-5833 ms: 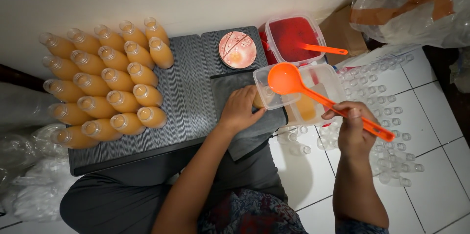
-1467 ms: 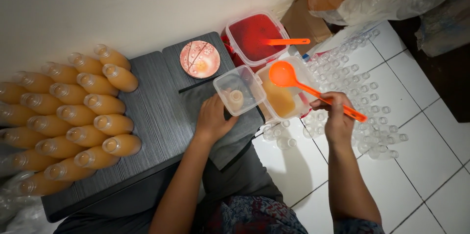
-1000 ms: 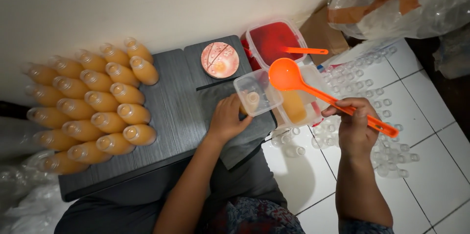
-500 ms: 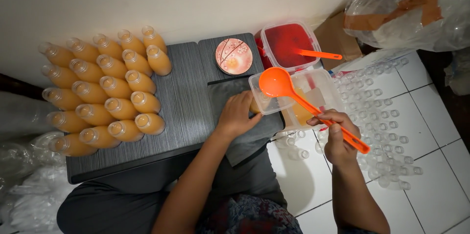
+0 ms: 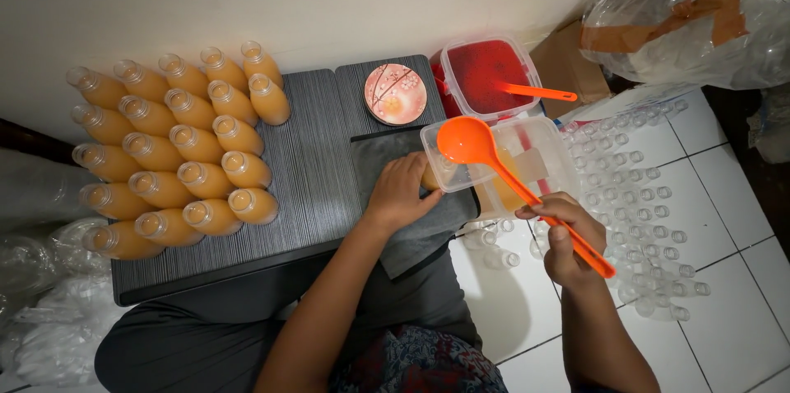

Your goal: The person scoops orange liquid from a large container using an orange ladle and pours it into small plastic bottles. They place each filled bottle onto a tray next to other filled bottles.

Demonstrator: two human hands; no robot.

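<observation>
Spill risk: right hand [image 5: 568, 238] fisted around orange ladle [image 5: 510, 181], bowl raised over clear tub [image 5: 494, 164]; left hand [image 5: 401, 193], fingers curled, steadying tub edge; drips onto grey cloth [image 5: 420, 232] likely.

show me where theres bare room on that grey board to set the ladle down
Free: the ribbed strip of the grey board between the filled bottles and the grey cloth, and its front edge below the bottles. Crowded: the right, where the round patterned lid, clear tub and red tub sit; empty bottles cover the tiles there.
</observation>
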